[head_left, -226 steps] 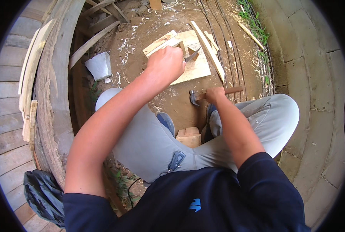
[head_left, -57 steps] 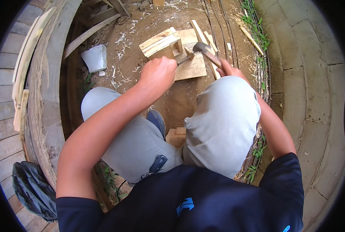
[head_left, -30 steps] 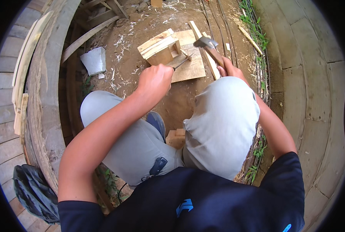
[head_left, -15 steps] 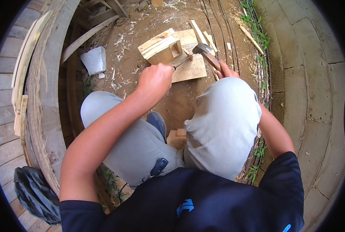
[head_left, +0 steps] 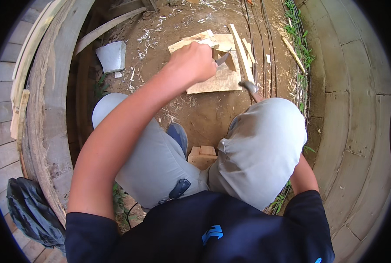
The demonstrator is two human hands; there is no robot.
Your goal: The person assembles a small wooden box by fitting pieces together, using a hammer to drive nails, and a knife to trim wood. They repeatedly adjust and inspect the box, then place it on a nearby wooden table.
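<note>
My left hand (head_left: 192, 62) is closed around the handle of a knife (head_left: 224, 58). Its pointed blade juts out to the right, above a wooden assembly (head_left: 189, 40) of joined pale pieces. Beneath lies a flat board (head_left: 215, 83) on the dirt. A hammer (head_left: 249, 86) is held low at the board's right corner, its dark head showing beside my right knee. My right hand is hidden behind that knee; only the right forearm (head_left: 304, 174) shows, and the hammer's handle runs back toward it.
A long wood strip (head_left: 240, 50) and dark rods (head_left: 272, 57) lie right of the board. A whitish block (head_left: 111, 57) sits to the left. Timber (head_left: 51, 114) borders the left side, a concrete wall (head_left: 335, 101) the right. A small wooden piece (head_left: 202, 158) lies between my feet.
The hammer has dropped away from the knife, down and right toward my knee. My left hand has moved up and right over the wooden assembly, and the knife's blade now shows broadside.
</note>
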